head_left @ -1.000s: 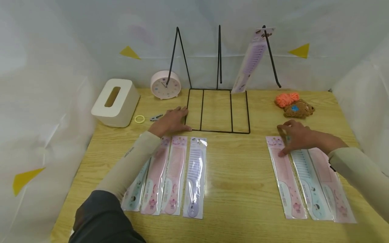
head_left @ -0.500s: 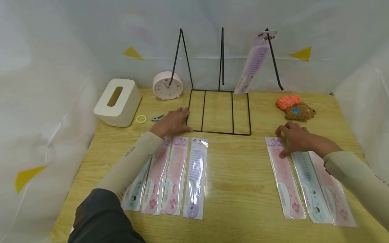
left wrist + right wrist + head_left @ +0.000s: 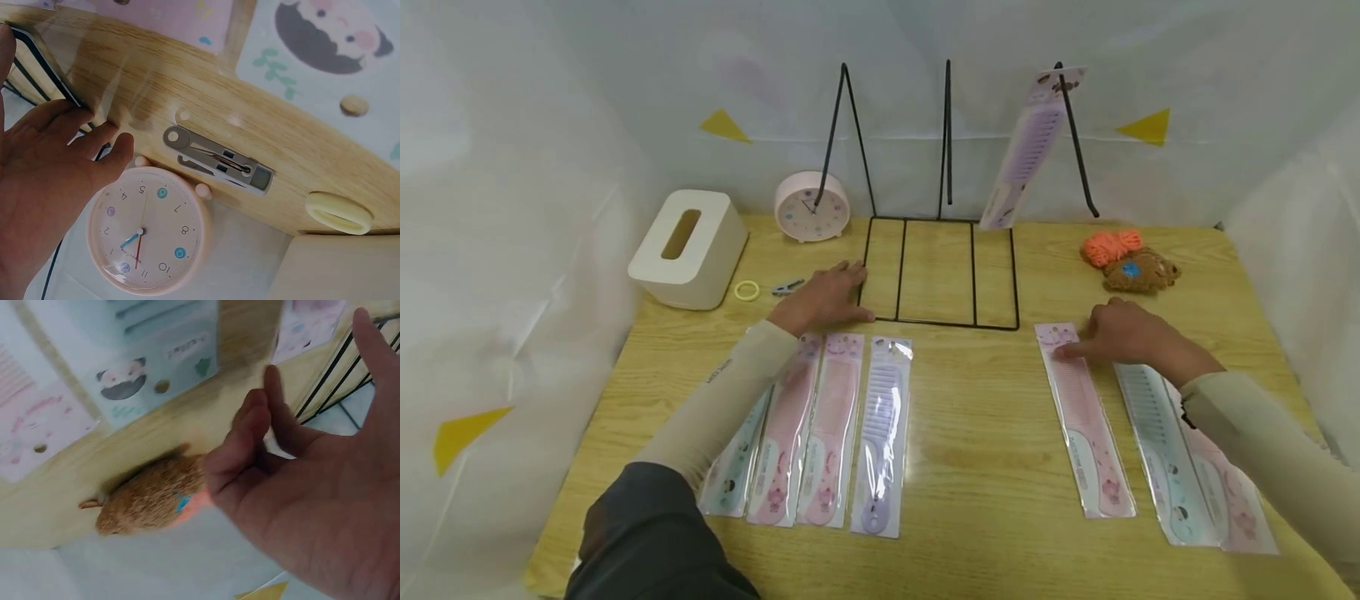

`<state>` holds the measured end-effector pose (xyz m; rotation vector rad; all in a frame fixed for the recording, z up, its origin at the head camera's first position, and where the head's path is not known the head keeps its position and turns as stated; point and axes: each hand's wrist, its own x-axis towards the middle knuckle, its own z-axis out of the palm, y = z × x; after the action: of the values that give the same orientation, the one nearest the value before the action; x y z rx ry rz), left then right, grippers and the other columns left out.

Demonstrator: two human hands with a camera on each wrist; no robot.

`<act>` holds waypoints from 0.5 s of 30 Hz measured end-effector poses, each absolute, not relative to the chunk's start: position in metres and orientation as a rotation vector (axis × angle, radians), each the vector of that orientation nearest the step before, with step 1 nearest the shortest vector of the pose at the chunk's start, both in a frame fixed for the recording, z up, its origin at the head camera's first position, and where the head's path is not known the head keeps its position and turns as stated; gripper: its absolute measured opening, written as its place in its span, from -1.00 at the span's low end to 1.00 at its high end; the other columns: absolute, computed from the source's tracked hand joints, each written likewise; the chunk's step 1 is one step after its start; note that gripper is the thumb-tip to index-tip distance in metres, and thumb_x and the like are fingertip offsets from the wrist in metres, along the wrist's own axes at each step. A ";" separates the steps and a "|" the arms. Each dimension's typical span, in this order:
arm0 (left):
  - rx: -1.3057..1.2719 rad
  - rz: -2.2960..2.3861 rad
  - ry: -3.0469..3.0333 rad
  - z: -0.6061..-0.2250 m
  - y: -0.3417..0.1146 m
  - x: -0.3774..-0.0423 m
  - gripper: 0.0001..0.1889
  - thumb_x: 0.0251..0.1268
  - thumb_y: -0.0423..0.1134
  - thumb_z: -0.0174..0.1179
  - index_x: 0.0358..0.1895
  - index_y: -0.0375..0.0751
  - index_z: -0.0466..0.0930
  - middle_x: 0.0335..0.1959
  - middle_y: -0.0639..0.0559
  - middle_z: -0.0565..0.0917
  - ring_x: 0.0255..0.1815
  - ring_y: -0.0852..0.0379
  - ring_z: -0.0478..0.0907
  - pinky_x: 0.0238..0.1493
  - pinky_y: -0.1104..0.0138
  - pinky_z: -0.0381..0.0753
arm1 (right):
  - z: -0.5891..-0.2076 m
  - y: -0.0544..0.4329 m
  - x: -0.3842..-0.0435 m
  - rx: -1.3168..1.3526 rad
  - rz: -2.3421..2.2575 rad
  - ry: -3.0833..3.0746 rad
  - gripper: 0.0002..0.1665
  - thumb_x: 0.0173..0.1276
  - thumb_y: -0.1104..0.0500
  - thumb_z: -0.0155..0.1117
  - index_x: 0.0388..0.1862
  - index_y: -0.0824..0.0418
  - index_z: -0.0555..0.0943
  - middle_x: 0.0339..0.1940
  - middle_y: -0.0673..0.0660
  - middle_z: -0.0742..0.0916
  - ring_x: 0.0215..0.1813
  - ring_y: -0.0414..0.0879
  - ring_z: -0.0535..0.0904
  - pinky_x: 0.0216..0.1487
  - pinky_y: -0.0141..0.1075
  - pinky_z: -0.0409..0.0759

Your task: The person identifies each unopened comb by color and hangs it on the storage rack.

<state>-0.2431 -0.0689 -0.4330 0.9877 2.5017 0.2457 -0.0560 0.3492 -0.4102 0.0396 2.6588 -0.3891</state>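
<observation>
My left hand [image 3: 829, 296] rests on the left side of the black wire rack [image 3: 955, 323], thumb by its front corner. In the left wrist view its fingers lie loosely along the wire. With thumb on top and index finger at the edge, my right hand [image 3: 1131, 332] pinches the top of a pink packaged comb [image 3: 1086, 425]. Beside that hand lie a blue packaged comb [image 3: 1165, 450] and another pink one [image 3: 1232, 500], partly covered by the forearm. A purple packaged comb [image 3: 1030, 154] hangs from the rack's right hook.
On the left, several packaged combs lie in a row, a purple one [image 3: 880, 442] at its right end. Behind are a tissue box [image 3: 688, 250], a yellow ring [image 3: 747, 290], a grey clip [image 3: 219, 162] and a pink clock [image 3: 812, 208]. Orange yarn [image 3: 1111, 247] and a brown plush [image 3: 1141, 271] sit back right.
The right hand has shifted left, and the pink packaged comb has moved left and away from the front edge, apart from the blue one. The left hand stays on the rack.
</observation>
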 end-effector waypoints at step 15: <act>0.985 0.264 2.485 -0.433 -0.069 -0.243 -0.02 0.31 0.25 0.22 0.60 -0.19 0.00 0.64 -0.08 -0.05 0.63 -0.13 -0.16 0.57 -0.09 -0.10 | -0.418 0.334 -0.049 0.237 -0.542 2.520 -0.18 0.09 -0.48 0.38 -0.63 0.15 0.25 -0.62 0.00 0.22 -0.54 -0.14 0.08 -0.55 -0.28 0.05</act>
<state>-0.2431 -0.0690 -0.4325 0.9849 2.4853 0.2645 -0.0487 0.3340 -0.4178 0.2370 2.5199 -0.5420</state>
